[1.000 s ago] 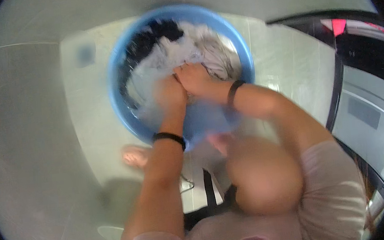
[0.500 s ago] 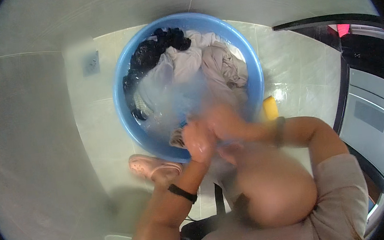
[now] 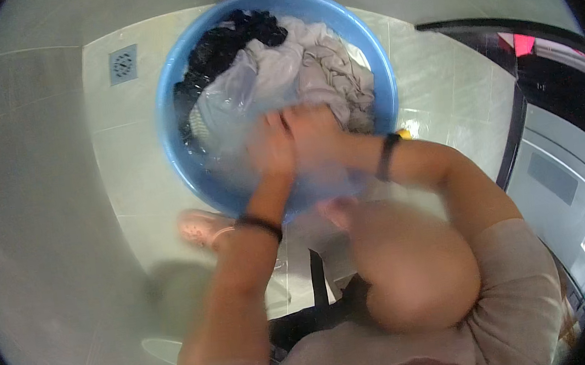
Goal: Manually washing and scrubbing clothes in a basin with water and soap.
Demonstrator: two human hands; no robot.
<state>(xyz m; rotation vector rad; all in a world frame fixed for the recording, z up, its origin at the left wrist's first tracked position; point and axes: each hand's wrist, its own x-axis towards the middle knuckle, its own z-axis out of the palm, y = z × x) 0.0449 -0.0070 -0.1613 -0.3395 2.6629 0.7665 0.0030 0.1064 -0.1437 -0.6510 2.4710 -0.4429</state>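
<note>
Filling most of a round, light-blue plastic basin (image 3: pixel 386 80), a heap of wet, pale-grey and beige cloth (image 3: pixel 331 71) was bordered at the upper left by a bunched, wet black cloth (image 3: pixel 211 55). Over the near part of this heap, inside the basin, the bare left hand (image 3: pixel 272 145) and the bare right hand (image 3: pixel 312 130) were held close together, side by side. Both were lowered toward the cloth with the fingers pointed away from the body; whether they were closed on any fabric cannot be told (the hands were blurred, and the fingertips were poorly shown). A narrow black band (image 3: pixel 260 225) was worn on the left wrist, and a second black band (image 3: pixel 388 157) on the right.

Just beyond the basin's right rim, a small yellow object (image 3: pixel 405 133) was mostly hidden by the right wrist. At the lower left of the basin, a foot was covered by a pink, clog-like shoe (image 3: pixel 201 228). The basin was set on a pale-grey tiled floor (image 3: pixel 138 141), into which a square metal drain cover (image 3: pixel 123 64) was fitted, and the floor was bounded at the left by a smooth grey wall (image 3: pixel 35 174).
</note>
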